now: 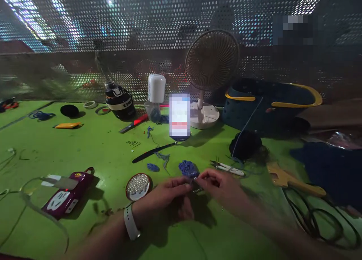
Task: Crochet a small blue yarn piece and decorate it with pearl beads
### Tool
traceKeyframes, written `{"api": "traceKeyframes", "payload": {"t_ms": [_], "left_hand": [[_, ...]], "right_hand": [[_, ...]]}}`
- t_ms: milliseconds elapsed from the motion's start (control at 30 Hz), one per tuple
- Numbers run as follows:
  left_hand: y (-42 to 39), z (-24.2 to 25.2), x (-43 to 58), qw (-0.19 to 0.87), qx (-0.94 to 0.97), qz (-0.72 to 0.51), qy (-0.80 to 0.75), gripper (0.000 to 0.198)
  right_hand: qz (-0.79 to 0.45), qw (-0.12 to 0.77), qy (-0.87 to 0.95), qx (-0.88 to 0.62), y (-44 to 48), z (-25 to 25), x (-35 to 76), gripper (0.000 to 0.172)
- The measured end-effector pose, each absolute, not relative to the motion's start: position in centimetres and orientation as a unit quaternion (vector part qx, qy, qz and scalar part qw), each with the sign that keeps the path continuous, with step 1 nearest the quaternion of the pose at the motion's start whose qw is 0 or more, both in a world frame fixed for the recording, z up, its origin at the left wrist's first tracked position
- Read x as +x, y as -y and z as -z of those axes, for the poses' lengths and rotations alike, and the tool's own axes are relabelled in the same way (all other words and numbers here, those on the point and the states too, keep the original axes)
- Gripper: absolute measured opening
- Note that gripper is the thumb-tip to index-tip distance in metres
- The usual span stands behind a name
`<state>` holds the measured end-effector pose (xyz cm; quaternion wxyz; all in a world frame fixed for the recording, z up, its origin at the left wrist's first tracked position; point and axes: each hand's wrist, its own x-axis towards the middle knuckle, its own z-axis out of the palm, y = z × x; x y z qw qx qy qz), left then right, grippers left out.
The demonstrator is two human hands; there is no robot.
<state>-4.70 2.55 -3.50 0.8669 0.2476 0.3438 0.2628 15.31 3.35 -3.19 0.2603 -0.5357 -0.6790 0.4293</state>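
Observation:
A blue crocheted piece [187,168], shaped like a ruffled flower, is pinched at its lower edge between my two hands near the middle of the table. My left hand [175,194] grips it with thumb and forefinger, a white watch strap on the wrist. From the other side my right hand [219,182] closes thumb and finger at the same edge; a tiny pale thing shows at the fingertips, too small to name. Beside my left wrist stands a round dish of pearl beads [138,186]. A small blue crocheted oval [153,167] lies behind the dish.
Thread snips [228,168] and a dark yarn ball [245,145] lie right of my hands. A phone [180,116] stands ahead, before a fan [204,116]. A blue basket [240,113] is back right, a maroon device [69,196] with a cord at left, a wooden-coloured tool [296,180] at right.

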Motion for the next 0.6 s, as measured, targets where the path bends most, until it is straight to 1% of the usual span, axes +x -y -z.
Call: {"api": "traceKeyframes", "payload": {"t_ms": [67,133,200,300,400,500,567,600], "left_hand": [[-2.2,3.6,-4.4,0.864,0.208,-0.309,-0.338,0.015],[-2.1,3.7,-4.2,0.853,0.21,-0.341,-0.336,0.012],[-2.1,3.8,-4.1,0.844,0.222,-0.351,-0.339,0.011],[-2.4,4.2,-4.2,0.832,0.204,-0.366,-0.363,0.015],[-3.0,4.4,-4.7,0.8,0.176,-0.414,-0.397,0.018],[-3.7,4.2,-5.3,0.754,0.191,-0.465,-0.422,0.019],[-4.0,3.8,-5.6,0.746,0.217,-0.456,-0.434,0.018],[-4.0,3.7,-5.6,0.746,0.23,-0.446,-0.437,0.019]], "right_hand": [[-0.411,0.234,0.716,-0.513,-2.7,2.5,15.0,0.028],[-0.374,0.211,0.765,-0.48,-2.2,1.8,14.8,0.023],[-0.32,0.182,0.814,-0.45,-1.9,1.3,14.6,0.021],[-0.218,0.138,0.873,-0.415,-1.4,1.2,14.2,0.021],[-0.147,0.097,0.917,-0.358,-0.4,1.2,14.1,0.015],[-0.137,0.069,0.949,-0.275,0.9,0.7,14.7,0.009],[-0.149,0.079,0.944,-0.285,1.1,0.3,15.8,0.011],[-0.152,0.095,0.929,-0.324,1.0,0.2,16.5,0.013]]}}
